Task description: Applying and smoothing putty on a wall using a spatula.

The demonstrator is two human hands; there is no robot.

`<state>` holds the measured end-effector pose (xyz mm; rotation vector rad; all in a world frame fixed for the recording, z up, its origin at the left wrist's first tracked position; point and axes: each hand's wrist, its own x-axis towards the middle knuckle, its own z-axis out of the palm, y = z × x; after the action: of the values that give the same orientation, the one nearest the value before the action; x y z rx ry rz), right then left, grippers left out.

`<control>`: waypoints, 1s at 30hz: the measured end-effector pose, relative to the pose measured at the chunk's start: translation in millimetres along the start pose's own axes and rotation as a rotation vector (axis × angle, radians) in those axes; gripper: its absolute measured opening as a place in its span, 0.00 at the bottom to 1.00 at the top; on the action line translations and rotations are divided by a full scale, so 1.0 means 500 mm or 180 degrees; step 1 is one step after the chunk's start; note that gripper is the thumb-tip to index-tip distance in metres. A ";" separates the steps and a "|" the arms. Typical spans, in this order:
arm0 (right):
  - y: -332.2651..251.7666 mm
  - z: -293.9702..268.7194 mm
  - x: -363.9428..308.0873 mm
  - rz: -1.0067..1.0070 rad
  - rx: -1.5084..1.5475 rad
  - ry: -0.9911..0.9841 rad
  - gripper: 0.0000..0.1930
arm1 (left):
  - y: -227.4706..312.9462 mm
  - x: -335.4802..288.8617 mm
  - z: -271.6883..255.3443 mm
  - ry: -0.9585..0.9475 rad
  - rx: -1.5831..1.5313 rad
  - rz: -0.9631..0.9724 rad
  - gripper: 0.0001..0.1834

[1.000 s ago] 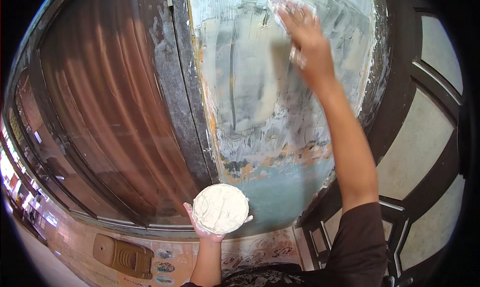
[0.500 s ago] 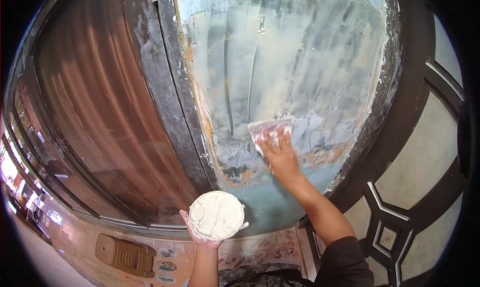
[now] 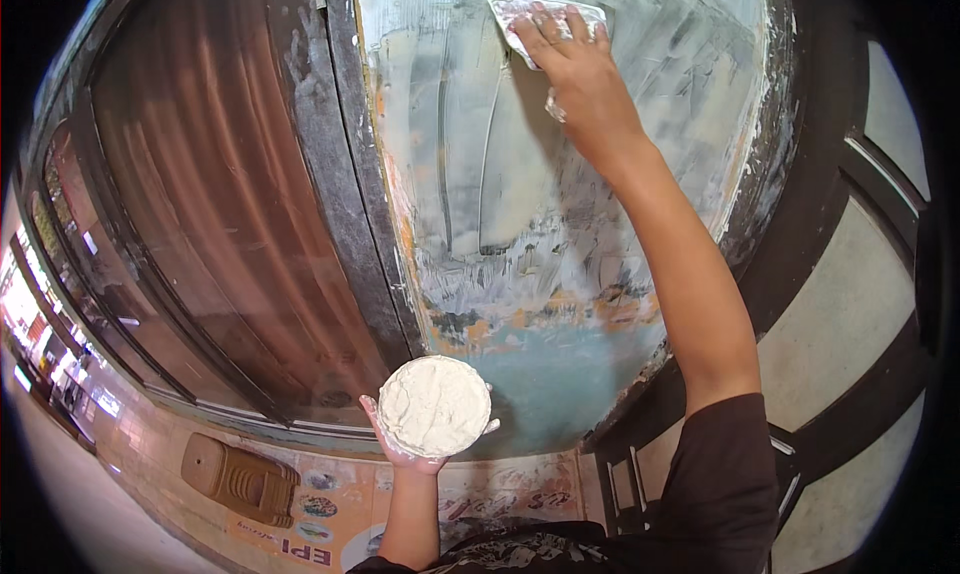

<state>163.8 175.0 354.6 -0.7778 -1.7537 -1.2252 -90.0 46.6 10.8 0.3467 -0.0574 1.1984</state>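
My left hand (image 3: pixel 417 461) holds up a round container of off-white putty (image 3: pixel 435 406) from beneath, its thumb and fingertips showing at the sides. White smears mark those fingers. Higher up, my right hand (image 3: pixel 585 69) presses a flat, putty-smeared spreader (image 3: pixel 548 19) against the upper part of the wall panel (image 3: pixel 560 204). Its fingers lie bent over the spreader's face, and a dab of putty clings to the thumb. Grey-white streaks of putty cover most of the panel; bare blue-green paint and orange patches show along its lower part.
Left of the panel stands a dark frame post (image 3: pixel 335 144), with a glass pane and brown curtain (image 3: pixel 220 194) beyond. A dark door with pale panels (image 3: pixel 850 284) is at the right. Below lie a printed banner (image 3: pixel 340 544) and a brown plastic stool (image 3: pixel 240 479).
My right hand has moved the spreader up the panel, from its lower middle to near the top. My left hand with the putty container has stayed nearly in place.
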 end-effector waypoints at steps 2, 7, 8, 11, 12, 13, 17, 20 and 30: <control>-0.001 0.054 -0.012 0.0042 -0.0324 -0.0284 0.29 | -0.004 0.001 -0.003 -0.0058 0.0105 0.0084 0.57; -0.179 0.123 -0.285 -0.0292 -0.0432 -0.1273 0.28 | 0.016 -0.016 0.002 -0.0046 -0.0481 0.0221 0.59; -0.216 0.125 -0.361 -0.0271 -0.0050 -0.1388 0.28 | 0.018 -0.023 0.003 0.0082 -0.1011 0.0282 0.59; -0.295 0.094 -0.540 -0.0393 0.0414 -0.1976 0.29 | 0.024 -0.017 0.013 0.0061 -0.0797 0.0217 0.60; -0.302 0.079 -0.534 -0.0400 0.0429 -0.1963 0.29 | 0.029 -0.019 0.010 0.0062 -0.0788 0.0237 0.60; -0.305 0.058 -0.529 -0.0311 0.0625 -0.2130 0.29 | 0.033 -0.022 0.005 0.0057 -0.0555 0.0294 0.58; -0.223 0.001 -0.267 -0.0202 0.0738 -0.1687 0.33 | 0.050 -0.032 0.002 0.0084 -0.0289 0.0422 0.58; -0.061 -0.018 -0.057 -0.0041 -0.0125 -0.0659 0.33 | 0.043 -0.018 -0.009 -0.0015 0.0038 0.0297 0.58; -0.197 0.084 -0.324 -0.0131 -0.0327 -0.1769 0.31 | 0.043 -0.005 0.000 -0.0210 -0.0571 0.0139 0.57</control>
<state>142.7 178.3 161.7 -1.2367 -2.1643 -1.2061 -110.7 51.1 15.4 0.2283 -0.2293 1.2148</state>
